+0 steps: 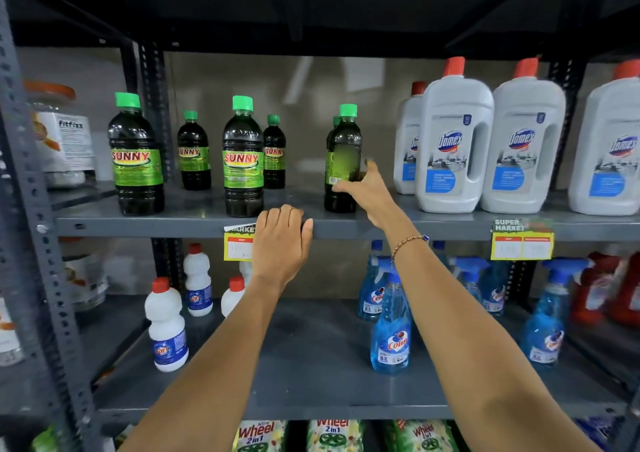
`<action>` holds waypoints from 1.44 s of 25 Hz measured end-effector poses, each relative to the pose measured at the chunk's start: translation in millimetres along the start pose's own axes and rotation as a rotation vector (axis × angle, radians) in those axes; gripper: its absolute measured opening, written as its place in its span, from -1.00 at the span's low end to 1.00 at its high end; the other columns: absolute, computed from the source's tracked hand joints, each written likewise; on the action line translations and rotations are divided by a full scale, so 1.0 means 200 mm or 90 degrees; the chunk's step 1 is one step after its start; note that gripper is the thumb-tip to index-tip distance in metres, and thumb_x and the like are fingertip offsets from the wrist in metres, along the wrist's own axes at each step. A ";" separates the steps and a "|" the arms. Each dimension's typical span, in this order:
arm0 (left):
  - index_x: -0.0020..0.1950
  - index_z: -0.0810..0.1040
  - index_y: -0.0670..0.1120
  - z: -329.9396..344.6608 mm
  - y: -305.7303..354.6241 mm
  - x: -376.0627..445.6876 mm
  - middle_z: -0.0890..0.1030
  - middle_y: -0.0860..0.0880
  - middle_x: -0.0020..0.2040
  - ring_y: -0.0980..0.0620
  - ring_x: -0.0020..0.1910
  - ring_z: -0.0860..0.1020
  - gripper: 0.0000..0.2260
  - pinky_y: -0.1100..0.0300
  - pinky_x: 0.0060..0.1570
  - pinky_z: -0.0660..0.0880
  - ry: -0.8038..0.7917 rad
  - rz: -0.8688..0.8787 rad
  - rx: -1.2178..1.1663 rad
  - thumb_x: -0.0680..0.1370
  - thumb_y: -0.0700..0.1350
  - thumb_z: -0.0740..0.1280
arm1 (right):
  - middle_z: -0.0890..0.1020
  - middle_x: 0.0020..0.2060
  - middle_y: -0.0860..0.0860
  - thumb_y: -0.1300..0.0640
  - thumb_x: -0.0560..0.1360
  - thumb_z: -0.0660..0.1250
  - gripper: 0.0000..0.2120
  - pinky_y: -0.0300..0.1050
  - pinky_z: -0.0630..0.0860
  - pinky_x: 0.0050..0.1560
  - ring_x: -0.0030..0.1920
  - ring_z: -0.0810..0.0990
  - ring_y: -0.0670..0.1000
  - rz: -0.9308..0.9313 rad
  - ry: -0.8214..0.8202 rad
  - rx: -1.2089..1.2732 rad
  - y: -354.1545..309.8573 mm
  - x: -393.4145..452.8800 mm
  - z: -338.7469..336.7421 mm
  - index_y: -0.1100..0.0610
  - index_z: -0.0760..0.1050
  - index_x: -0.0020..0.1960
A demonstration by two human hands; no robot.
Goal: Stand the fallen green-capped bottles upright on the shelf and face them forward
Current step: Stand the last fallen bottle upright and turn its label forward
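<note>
— Which step are you on?

— Facing forward. My right hand [360, 188] is wrapped around the lower half of the rightmost green-capped bottle [343, 161], fingers closed on its label band. It stands upright near the front edge of the middle shelf [450, 225], but the barcode side shows, so I judge it needs turning.

— And the other hand?

— My left hand [282, 240] lies flat on the shelf's front edge, fingers together and curled over the lip, holding nothing. It partly covers a yellow price tag [237, 244].

— What does the next move call for?

— A twist about the bottle's own axis until the brand name faces out, base kept on the shelf. The white jugs [453, 147] stand near on its right, so I shouldn't swing it that way.

— How many green caps?

— Six, I count. Three along the front edge: left [136, 154], middle [242, 157], and mine. Two smaller-looking ones sit further back [194, 152] [274, 154], and one cap [336, 121] peeks out just behind mine, its body hidden. None seems to lie on its side.

— The jugs?

— Four red-capped white ones that I can see, the last cut by the frame's right edge. A jar [60, 133] stands toward the shelf's left end.
</note>
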State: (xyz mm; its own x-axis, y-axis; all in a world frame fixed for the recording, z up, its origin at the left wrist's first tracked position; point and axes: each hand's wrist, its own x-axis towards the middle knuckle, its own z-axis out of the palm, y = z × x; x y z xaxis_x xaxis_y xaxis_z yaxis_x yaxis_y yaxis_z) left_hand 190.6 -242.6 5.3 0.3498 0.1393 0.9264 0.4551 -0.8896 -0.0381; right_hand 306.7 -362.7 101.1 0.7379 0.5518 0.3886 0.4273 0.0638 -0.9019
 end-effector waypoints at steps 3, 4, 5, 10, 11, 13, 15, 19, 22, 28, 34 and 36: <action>-0.06 0.51 -0.16 0.00 0.01 -0.01 0.54 -0.10 -0.16 -0.13 -0.20 0.47 -0.69 0.06 -0.05 0.30 0.017 0.002 -0.010 0.61 0.00 0.07 | 0.56 0.18 0.07 0.18 0.34 0.48 -0.29 -0.10 0.46 0.16 0.12 0.53 0.02 0.025 0.017 -0.040 0.03 0.02 0.01 0.17 0.20 0.37; -0.05 0.52 -0.17 0.00 0.01 -0.01 0.55 -0.11 -0.16 -0.13 -0.20 0.47 -0.69 0.06 -0.06 0.30 0.026 0.000 -0.007 0.61 -0.01 0.08 | 0.56 0.17 0.06 0.14 0.32 0.51 -0.31 -0.10 0.47 0.14 0.11 0.53 0.01 0.011 0.047 -0.070 0.03 0.01 0.02 0.17 0.25 0.33; -0.05 0.52 -0.17 0.00 0.01 -0.01 0.55 -0.11 -0.16 -0.13 -0.20 0.47 -0.70 0.06 -0.06 0.30 0.024 -0.002 -0.007 0.61 -0.01 0.09 | 0.53 0.17 0.06 0.09 0.29 0.55 -0.29 -0.10 0.48 0.14 0.12 0.51 0.01 -0.005 0.078 -0.104 0.04 0.01 0.02 0.17 0.27 0.31; -0.01 0.54 -0.17 -0.02 0.02 -0.01 0.57 -0.11 -0.12 -0.13 -0.18 0.49 -0.68 0.07 -0.04 0.29 0.008 0.000 -0.019 0.61 -0.01 0.07 | 0.49 0.21 0.10 0.07 0.32 0.52 -0.19 -0.09 0.45 0.08 0.12 0.49 0.04 0.011 0.054 -0.106 0.03 0.02 0.02 0.21 0.10 0.36; 0.00 0.54 -0.18 -0.02 0.02 -0.01 0.58 -0.11 -0.11 -0.13 -0.16 0.50 -0.67 0.07 -0.03 0.29 0.004 0.002 -0.024 0.61 -0.01 0.07 | 0.51 0.18 0.10 0.12 0.34 0.50 -0.21 -0.11 0.45 0.04 0.09 0.50 0.03 0.021 0.058 -0.089 0.04 0.02 0.01 0.22 0.09 0.37; 0.03 0.55 -0.18 -0.02 0.01 -0.02 0.60 -0.11 -0.07 -0.13 -0.11 0.52 -0.67 0.07 0.00 0.30 -0.002 0.012 -0.032 0.62 -0.01 0.07 | 0.51 0.12 0.06 0.14 0.33 0.52 -0.25 -0.14 0.43 0.03 0.07 0.50 0.01 0.011 0.084 -0.088 0.05 0.02 0.01 0.21 0.13 0.34; 0.06 0.55 -0.18 -0.02 0.00 -0.02 0.61 -0.11 -0.03 -0.13 -0.07 0.54 -0.67 0.08 0.03 0.30 -0.008 0.019 -0.042 0.62 -0.02 0.07 | 0.49 0.12 0.05 0.09 0.29 0.56 -0.23 -0.15 0.42 0.05 0.09 0.49 0.00 -0.011 0.092 -0.096 0.06 0.02 0.01 0.19 0.15 0.30; 0.08 0.54 -0.18 -0.03 0.00 -0.03 0.61 -0.11 -0.01 -0.12 -0.03 0.54 -0.66 0.08 0.07 0.29 -0.020 0.022 -0.045 0.62 -0.02 0.06 | 0.50 0.14 0.10 0.20 0.34 0.50 -0.29 -0.13 0.43 0.05 0.13 0.51 0.04 0.020 0.058 -0.096 0.06 0.03 0.01 0.21 0.13 0.31; 0.06 0.53 -0.18 -0.03 0.00 -0.02 0.60 -0.11 -0.02 -0.11 -0.06 0.53 -0.67 0.08 0.05 0.29 -0.016 0.017 -0.041 0.62 -0.02 0.06 | 0.49 0.16 0.08 0.12 0.28 0.57 -0.22 -0.11 0.45 0.13 0.12 0.48 0.01 -0.010 0.083 -0.144 0.06 0.04 0.02 0.22 0.17 0.30; 0.05 0.53 -0.18 -0.02 0.00 -0.02 0.59 -0.12 -0.04 -0.12 -0.08 0.51 -0.68 0.08 0.04 0.30 -0.011 0.015 -0.033 0.62 -0.01 0.06 | 0.51 0.11 0.09 0.06 0.23 0.56 -0.29 -0.05 0.52 0.05 0.08 0.53 0.07 -0.010 0.114 -0.210 0.07 0.04 0.03 0.24 0.32 0.25; 0.04 0.52 -0.18 -0.02 0.00 -0.03 0.59 -0.11 -0.05 -0.12 -0.09 0.52 -0.69 0.06 0.04 0.31 0.009 0.019 -0.033 0.62 -0.02 0.07 | 0.51 0.07 0.09 0.07 0.25 0.53 -0.36 -0.06 0.53 0.02 0.07 0.54 0.07 -0.007 0.131 -0.230 0.06 0.02 0.04 0.25 0.35 0.22; 0.04 0.53 -0.18 -0.02 0.00 -0.03 0.59 -0.11 -0.05 -0.12 -0.08 0.52 -0.69 0.06 0.04 0.31 0.014 0.020 -0.033 0.62 -0.03 0.08 | 0.45 0.14 0.12 -0.03 0.19 0.58 -0.22 0.01 0.50 0.18 0.16 0.48 0.09 -0.032 0.154 -0.276 0.06 0.02 0.04 0.26 0.33 0.25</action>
State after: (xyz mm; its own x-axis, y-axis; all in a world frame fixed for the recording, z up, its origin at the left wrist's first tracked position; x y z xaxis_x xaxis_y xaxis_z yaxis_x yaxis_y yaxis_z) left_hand 185.7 -244.1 1.4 0.3453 0.1024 0.9329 0.4009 -0.9149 -0.0479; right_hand 309.2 -353.1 90.7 0.7893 0.3445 0.5082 0.6049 -0.2944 -0.7399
